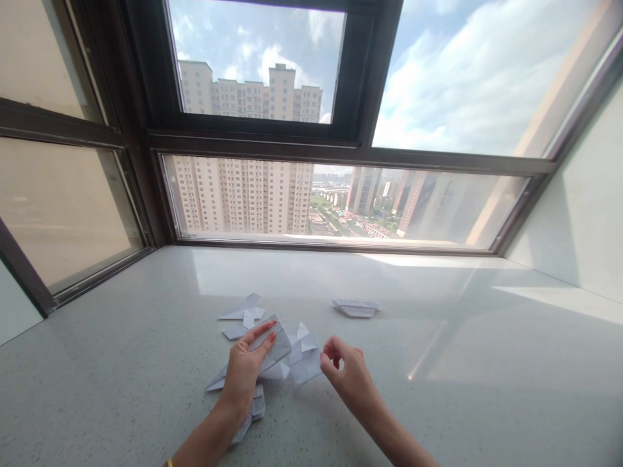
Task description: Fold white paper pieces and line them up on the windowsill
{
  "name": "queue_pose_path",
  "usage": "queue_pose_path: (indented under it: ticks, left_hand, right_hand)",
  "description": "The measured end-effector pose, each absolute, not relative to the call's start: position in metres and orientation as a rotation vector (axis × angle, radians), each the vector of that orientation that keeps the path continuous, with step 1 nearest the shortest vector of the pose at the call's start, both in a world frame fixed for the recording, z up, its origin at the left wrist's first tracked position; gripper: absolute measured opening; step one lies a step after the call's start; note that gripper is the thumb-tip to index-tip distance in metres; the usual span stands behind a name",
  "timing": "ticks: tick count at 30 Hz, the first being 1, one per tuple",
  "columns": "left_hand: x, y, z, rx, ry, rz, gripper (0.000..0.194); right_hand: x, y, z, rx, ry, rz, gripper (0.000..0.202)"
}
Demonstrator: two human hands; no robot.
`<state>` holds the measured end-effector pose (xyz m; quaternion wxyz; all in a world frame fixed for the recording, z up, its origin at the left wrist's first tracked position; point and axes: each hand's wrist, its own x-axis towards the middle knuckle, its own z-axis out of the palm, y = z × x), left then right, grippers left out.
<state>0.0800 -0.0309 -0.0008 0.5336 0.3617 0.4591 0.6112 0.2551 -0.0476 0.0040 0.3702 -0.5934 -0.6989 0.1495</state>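
My left hand [248, 360] grips a folded paper piece [280, 340] between thumb and fingers, above other paper folds on the sill. My right hand [343, 363] is closed in a pinch. Its fingertips meet the right edge of another white folded paper [305, 363], which looks slightly blurred. Beneath and behind my left hand lie more paper folds, including a pointed paper piece [248, 308] and a paper piece near my wrist [257, 405], partly hidden by the arm.
A boat-like folded paper [356, 308] lies apart on the pale speckled windowsill [462, 389]. Dark window frames [331, 245] border the sill at the back and left. A white wall [579, 220] stands on the right. Tall buildings show outside.
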Motion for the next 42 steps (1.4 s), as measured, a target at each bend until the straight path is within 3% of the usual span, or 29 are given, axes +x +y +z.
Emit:
queue_pose_path:
  ticks: [4, 8, 16, 22, 26, 33, 42]
  left_hand:
    - [0.082, -0.033, -0.001, 0.783, 1.087, 1.392, 0.045]
    - [0.085, -0.036, 0.001, 0.822, 1.064, 1.331, 0.048]
    - [0.096, -0.043, 0.004, 1.144, 0.794, 1.147, 0.041]
    - [0.089, -0.049, 0.015, 0.983, 0.685, 1.092, 0.052]
    - [0.087, -0.053, 0.022, 0.904, 0.622, 1.1, 0.043]
    - [0.092, -0.055, 0.025, 0.874, 0.677, 1.112, 0.044]
    - [0.093, -0.053, 0.022, 0.915, 0.786, 1.135, 0.06]
  right_hand:
    - [0.262, -0.046, 0.011, -1.377, -1.574, 0.334, 0.018]
    - [0.262, -0.046, 0.011, -1.169, -1.418, 0.515, 0.023]
    - [0.252, -0.048, 0.005, -1.17, -1.569, 0.729, 0.03]
    - [0.254, -0.048, 0.005, -1.328, -1.67, 0.527, 0.032]
    - [0.255, -0.05, 0.004, -1.41, -1.747, 0.369, 0.03]
    - [0.255, -0.052, 0.006, -1.431, -1.816, 0.299, 0.027]
    - [0.253, -0.054, 0.008, -1.447, -1.858, 0.246, 0.023]
